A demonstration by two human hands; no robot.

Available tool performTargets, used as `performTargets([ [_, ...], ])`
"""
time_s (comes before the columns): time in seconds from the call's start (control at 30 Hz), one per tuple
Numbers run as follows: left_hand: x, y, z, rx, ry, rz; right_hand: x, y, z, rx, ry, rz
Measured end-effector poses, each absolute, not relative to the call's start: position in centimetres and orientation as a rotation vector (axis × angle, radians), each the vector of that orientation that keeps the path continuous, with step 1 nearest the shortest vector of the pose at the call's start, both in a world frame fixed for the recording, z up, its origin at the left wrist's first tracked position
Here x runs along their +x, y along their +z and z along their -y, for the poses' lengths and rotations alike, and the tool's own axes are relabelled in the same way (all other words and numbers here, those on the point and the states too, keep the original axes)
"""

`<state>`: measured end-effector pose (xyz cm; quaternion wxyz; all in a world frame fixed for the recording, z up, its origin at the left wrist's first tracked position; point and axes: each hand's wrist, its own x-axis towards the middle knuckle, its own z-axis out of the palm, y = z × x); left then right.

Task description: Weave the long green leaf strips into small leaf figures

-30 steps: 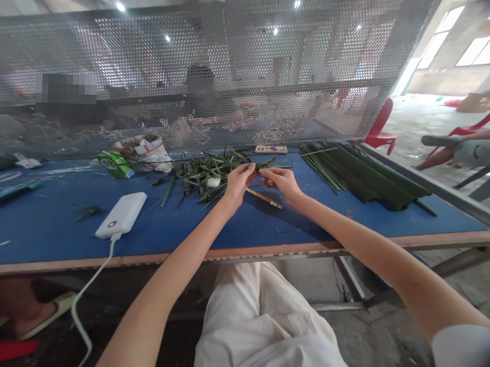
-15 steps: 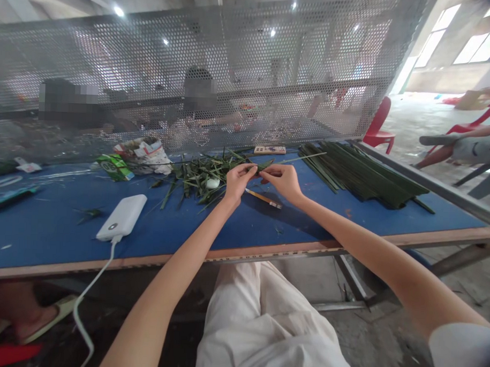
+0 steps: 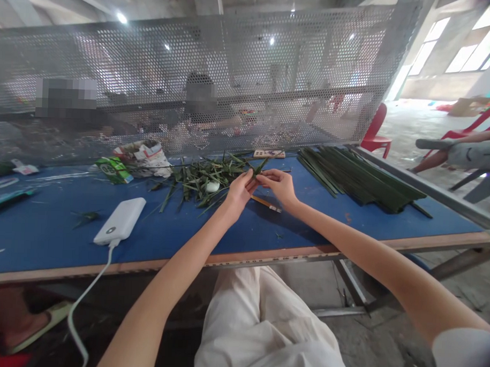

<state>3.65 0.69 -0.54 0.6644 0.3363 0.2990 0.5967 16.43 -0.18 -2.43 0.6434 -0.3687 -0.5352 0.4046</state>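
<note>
Above the blue table (image 3: 230, 239), my left hand (image 3: 240, 191) and my right hand (image 3: 280, 186) meet, fingertips almost touching. Both are closed on a green leaf strip (image 3: 262, 166), whose pointed end sticks up between them; its lower part is hidden by my fingers. Just under the hands lies a yellow-handled craft knife or pencil-like tool (image 3: 266, 204), partly covered by my left hand. To the left is a heap of cut leaf pieces (image 3: 197, 176) with a small white round object (image 3: 212, 187) in it. On the right, long dark green leaves (image 3: 361, 179) lie in a flat stack.
A white power bank (image 3: 121, 220) with a cable lies at the left. Behind it are a green packet (image 3: 114, 170) and a crumpled bag (image 3: 149, 157). A pale patterned case (image 3: 269, 154) sits near the perforated metal screen (image 3: 241, 65), behind which people sit. Red chairs (image 3: 377, 132) stand at right.
The long thin strip that pointed right from my right hand no longer shows. A leaf tip now points upward between my hands, and my left hand has turned, its back more outward.
</note>
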Motion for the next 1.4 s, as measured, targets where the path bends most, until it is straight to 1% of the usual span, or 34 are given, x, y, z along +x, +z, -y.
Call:
performTargets([
  [0.2, 3.4, -0.6, -1.0, 0.682, 1.290, -0.680, 16.4, -2.2, 0.5, -0.743, 0.847, 1.351],
  [0.5, 3.4, -0.4, -0.8, 0.761, 1.165, -0.716, 16.9, -1.8, 0.9, -0.796, 0.782, 1.443],
  [0.83, 3.5, -1.3, -1.1, 0.776, 1.146, -0.781, 17.3, -1.2, 1.7, -0.856, 0.794, 1.526],
  [1.1, 3.4, -2.1, -1.4, 0.734, 1.213, -0.741, 16.5, -1.8, 1.5, -0.860, 0.807, 1.415],
  [1.4, 3.8, -1.9, -1.1, 0.679, 1.218, -0.736, 16.1, -1.8, 1.1, -0.879, 0.953, 1.256],
])
